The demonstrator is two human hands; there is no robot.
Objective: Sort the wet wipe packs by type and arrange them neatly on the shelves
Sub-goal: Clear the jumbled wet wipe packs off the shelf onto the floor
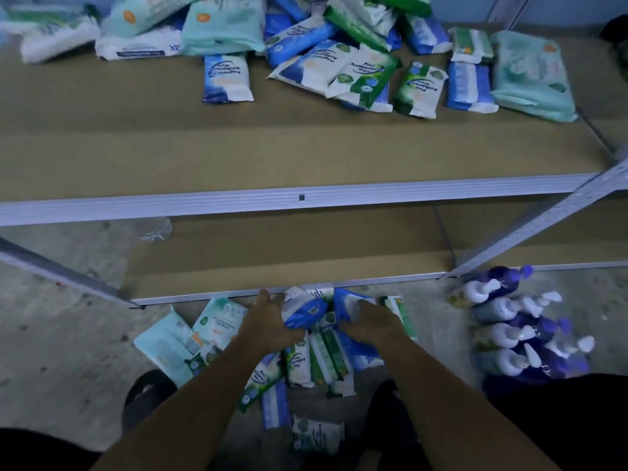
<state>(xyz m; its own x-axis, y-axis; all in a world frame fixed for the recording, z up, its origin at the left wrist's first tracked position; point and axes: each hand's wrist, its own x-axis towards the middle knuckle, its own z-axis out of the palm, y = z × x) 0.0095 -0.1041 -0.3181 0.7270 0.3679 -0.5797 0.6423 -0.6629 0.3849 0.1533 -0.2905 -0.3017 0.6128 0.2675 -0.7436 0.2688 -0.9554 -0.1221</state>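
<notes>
A pile of wet wipe packs (316, 355) lies on the concrete floor in front of the shelving: blue, green and pale teal ones mixed. My left hand (268, 321) grips a blue and white pack (304, 312) at the top of the pile. My right hand (368, 322) closes on another blue pack (350, 304) beside it. Higher up, the brown upper shelf (238, 144) carries a loose heap of mixed packs (339, 59) along its back. The lower shelf (289, 253) is bare board.
Purple and white pump bottles (516, 331) lie stacked on the floor at the right, by the grey metal upright (543, 222). Two large teal packs (190, 334) lie left of the pile. A dark shoe (146, 392) shows at lower left.
</notes>
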